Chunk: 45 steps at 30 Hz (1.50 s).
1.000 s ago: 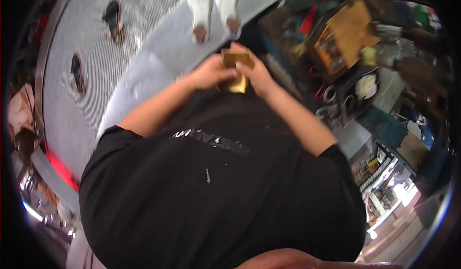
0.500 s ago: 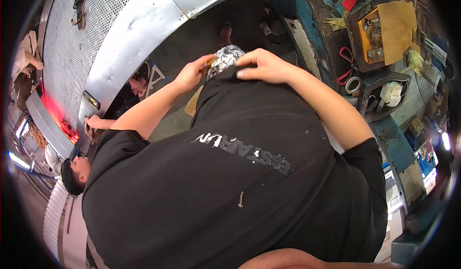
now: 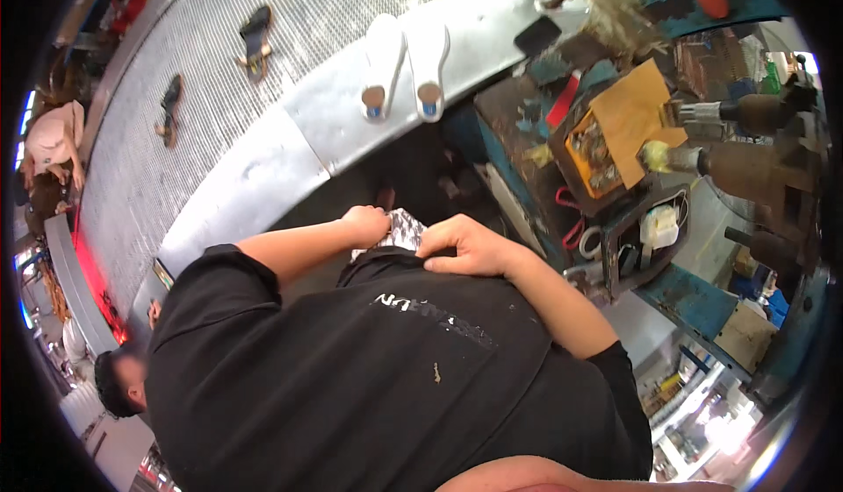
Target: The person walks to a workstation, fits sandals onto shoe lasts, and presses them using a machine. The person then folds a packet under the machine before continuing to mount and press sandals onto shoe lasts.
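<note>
My left hand (image 3: 367,226) is closed in a loose fist beside the black-and-white patterned shorts (image 3: 406,231). Its fingertips are turned away, so what they hold, if anything, is hidden. At the front hem of the black T-shirt (image 3: 378,360), my right hand (image 3: 470,246) has its fingers curled over the cloth, with the thumb lying on the near side. Both hands are close together at waist height, a small gap of patterned cloth between them.
Ahead, a metal-edged conveyor (image 3: 316,61) carries dark sandals (image 3: 255,44) and pale sole-shaped pieces (image 3: 382,61). At right stands a machine with an orange tray (image 3: 590,160), red-handled scissors (image 3: 569,220) and a tape roll (image 3: 590,242). One person (image 3: 54,145) is far left; another (image 3: 123,382) is close at left.
The view has swung, bringing more conveyor and the pale sole-shaped pieces into sight. My left hand has closed up against the shorts; the brownish thing seen by its fingers is now hidden.
</note>
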Available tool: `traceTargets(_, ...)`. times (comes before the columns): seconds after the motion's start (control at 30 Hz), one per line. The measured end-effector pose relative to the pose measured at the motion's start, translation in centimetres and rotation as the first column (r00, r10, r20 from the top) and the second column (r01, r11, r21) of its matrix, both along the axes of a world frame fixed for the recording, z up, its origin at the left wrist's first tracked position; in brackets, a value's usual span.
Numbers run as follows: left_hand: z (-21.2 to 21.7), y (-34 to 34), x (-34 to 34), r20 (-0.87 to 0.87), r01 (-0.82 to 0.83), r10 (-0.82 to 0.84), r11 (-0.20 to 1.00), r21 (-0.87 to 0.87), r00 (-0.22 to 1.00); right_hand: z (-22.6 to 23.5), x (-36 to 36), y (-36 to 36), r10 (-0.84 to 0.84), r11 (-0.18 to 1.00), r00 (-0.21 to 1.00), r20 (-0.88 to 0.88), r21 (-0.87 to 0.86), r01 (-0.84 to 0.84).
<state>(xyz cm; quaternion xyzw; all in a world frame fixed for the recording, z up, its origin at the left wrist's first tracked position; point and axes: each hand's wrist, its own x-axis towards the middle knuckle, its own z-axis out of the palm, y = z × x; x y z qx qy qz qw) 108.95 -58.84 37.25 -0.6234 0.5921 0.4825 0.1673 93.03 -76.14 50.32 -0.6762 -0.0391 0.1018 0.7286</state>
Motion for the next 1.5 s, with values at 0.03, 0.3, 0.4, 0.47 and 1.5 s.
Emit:
traceTargets(0.03,1.1,-1.5,0.3,0.021,-0.008,0.005,0.988,0.151,1.0,0.4,-0.1,0.2,-0.016,1.0,0.998,-0.056,0.019,0.017)
traceTargets(0.3,-0.1,3.3,5.3,-0.729,-0.421,0.519,0.841,0.34,0.446,1.0,0.7,-1.0,-0.162,0.984,0.983,-0.084,-0.083,0.155)
traceTargets(0.4,1.1,2.5,6.2,-0.41,-0.424,0.407,0.904,0.056,0.816,-0.1,0.6,-0.6,-0.215,0.975,0.97,-0.112,-0.076,0.208)
traceTargets(0.47,1.9,0.3,5.6,0.021,-0.155,0.155,0.988,-0.011,0.988,-1.5,0.9,-0.2,-0.223,0.975,0.965,-0.135,-0.046,0.219)
traceTargets(1.5,-3.1,1.9,8.9,-0.204,-0.272,0.212,0.904,-0.33,0.956,-8.2,-9.7,5.4,-0.747,0.653,0.5,-0.439,-0.34,0.677)
